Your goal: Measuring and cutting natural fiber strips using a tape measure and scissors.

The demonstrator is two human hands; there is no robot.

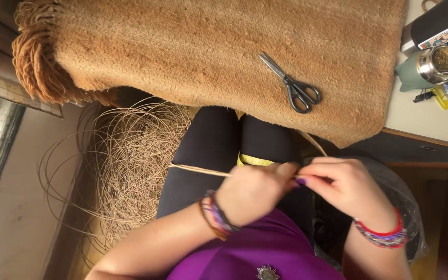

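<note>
Head view, left to right: a loose tangle of cane strands lies at nine o'clock, mostly unused, so the weaving looks barely begun. Left hand is closed around one pale strand; right hand pinches its end at three o'clock. Scissors rest on the tan rug at twelve; a metal cup stands at two.

A home craft corner: a thick tan fringed wool rug, grey-handled steel scissors, and a loose coil of pale wicker cane.

Left hand and right hand meet fingertip to fingertip, each grip seemingly pinched.
</note>
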